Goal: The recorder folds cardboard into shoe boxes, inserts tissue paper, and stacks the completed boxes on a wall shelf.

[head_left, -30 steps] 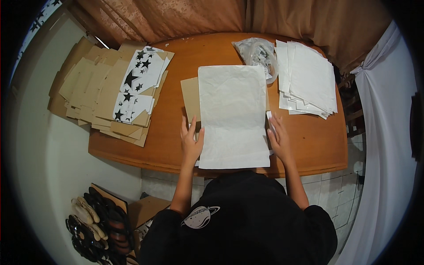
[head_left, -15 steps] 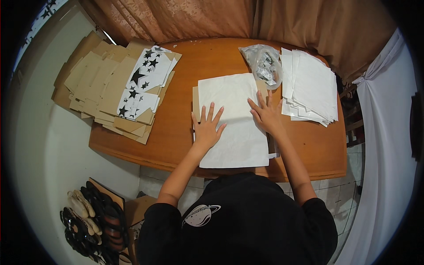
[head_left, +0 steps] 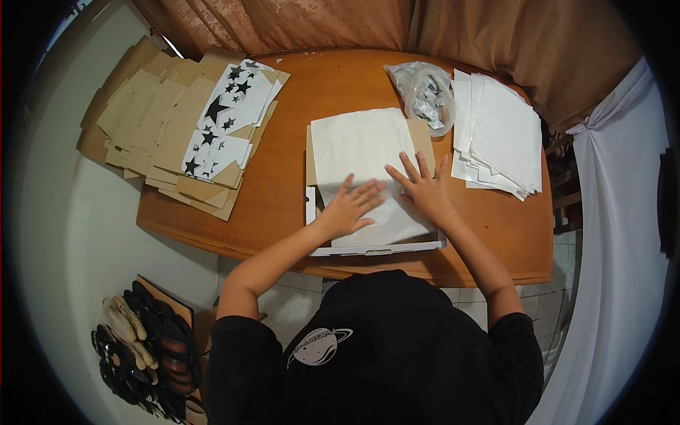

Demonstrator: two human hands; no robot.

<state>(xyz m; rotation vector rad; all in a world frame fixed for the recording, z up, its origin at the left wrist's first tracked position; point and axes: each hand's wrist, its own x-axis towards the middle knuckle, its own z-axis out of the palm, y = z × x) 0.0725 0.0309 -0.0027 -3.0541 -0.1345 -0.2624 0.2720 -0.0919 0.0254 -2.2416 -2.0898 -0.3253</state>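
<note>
A white sheet of paper (head_left: 361,142) lies over an opened cardboard box (head_left: 421,139) in front of me, its near part pressed down inside the box's white front wall (head_left: 382,249). On the sheet's lower middle rests my left hand (head_left: 348,211), fingers spread and slightly blurred. My right hand (head_left: 423,190) lies flat with fingers apart on the sheet's right side, by the brown flap. Neither hand grips anything.
At the left of the wooden table (head_left: 283,163) is a pile of flat cardboard boxes (head_left: 152,120), some white with black stars. A clear plastic bag (head_left: 427,99) of small packets sits behind the box. Right of it lies a stack of white sheets (head_left: 496,134). Shoes (head_left: 145,347) stand lower left.
The sheet's near edge has gone down into the box, and the white front wall now shows. My left hand has moved right and nearer; my right hand has shifted slightly left.
</note>
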